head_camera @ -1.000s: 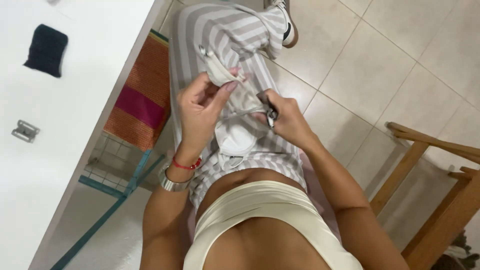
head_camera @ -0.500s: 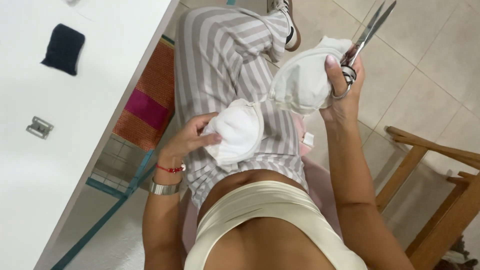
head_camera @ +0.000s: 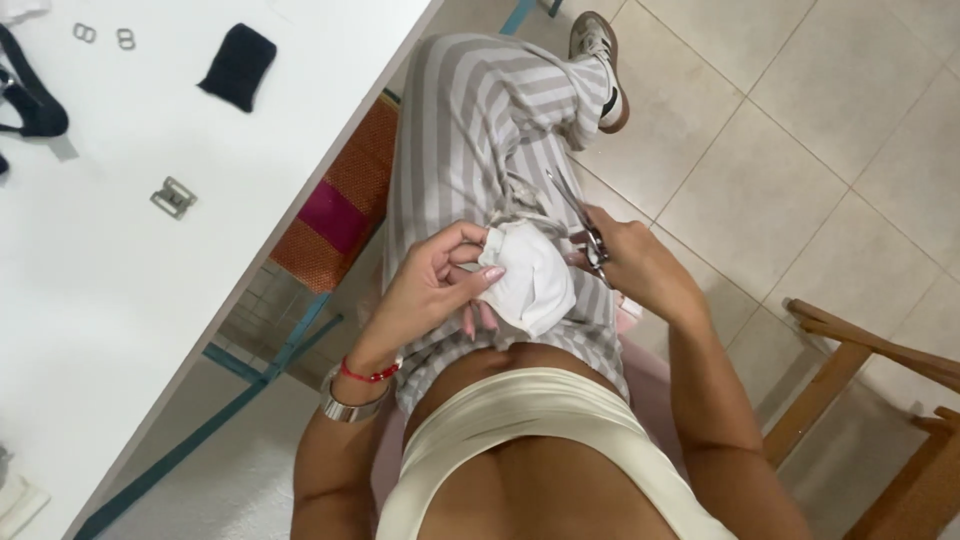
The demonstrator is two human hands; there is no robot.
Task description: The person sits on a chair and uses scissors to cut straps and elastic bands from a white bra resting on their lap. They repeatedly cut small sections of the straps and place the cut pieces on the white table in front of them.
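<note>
I sit with grey-and-white striped trousers (head_camera: pixel 480 130) over my lap. My left hand (head_camera: pixel 440 285) pinches a white padded fabric cup (head_camera: pixel 530 280) against my lap, thumb and fingers on its left edge. My right hand (head_camera: pixel 630 265) holds a pair of metal scissors (head_camera: pixel 575 215) by the handles. Their blades point up and away, just right of the cup. A red cord bracelet and a silver bangle sit on my left wrist.
A white table (head_camera: pixel 120 300) runs along the left, bearing a black fabric piece (head_camera: pixel 238 65), a metal clasp (head_camera: pixel 173 196), two small rings (head_camera: pixel 105 36) and a dark strap (head_camera: pixel 30 100). An orange and pink woven mat (head_camera: pixel 340 210) lies under it. A wooden chair (head_camera: pixel 880 400) stands at right on tiled floor.
My right hand came down from its raised position with the scissors and now sits beside the cup on my lap. The second white cup it held up is no longer in sight.
</note>
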